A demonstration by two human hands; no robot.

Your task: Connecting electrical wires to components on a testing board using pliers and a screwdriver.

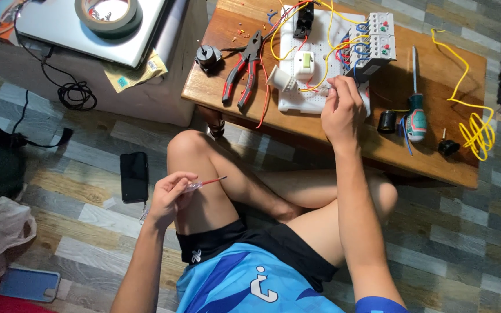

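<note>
- Pinching a yellow wire [320, 87] at the white board [320, 58], the right hand [340, 113] has its fingertips closed at the board's near edge, just below the grey switch blocks [378, 40]; whether it grips the wire itself or only the bare end is too small to tell.
- Holding a small clear-handled screwdriver [204, 184] with a red tip, the left hand [169, 197] is clenched lightly round it, low over the bent knee and well apart from the board.
- Doing this well, I judge, calls for a steady right wrist resting on the worktop [436, 156], so the wire stays put in its hole (the tangle of yellow, red and blue leads around it leaves little room).
- The screwdriver should come up tip first, square to the terminal, and not snag the loose red wire hanging off the worktop's front edge.
- The board sits on the wooden worktop straight ahead of the person, under the right hand; the red-handled pliers [244, 69] lie just left of it, and a bigger green-handled screwdriver [416, 110] lies to its right.
- A black phone [134, 176] rests on the floor beside the left hand.
</note>
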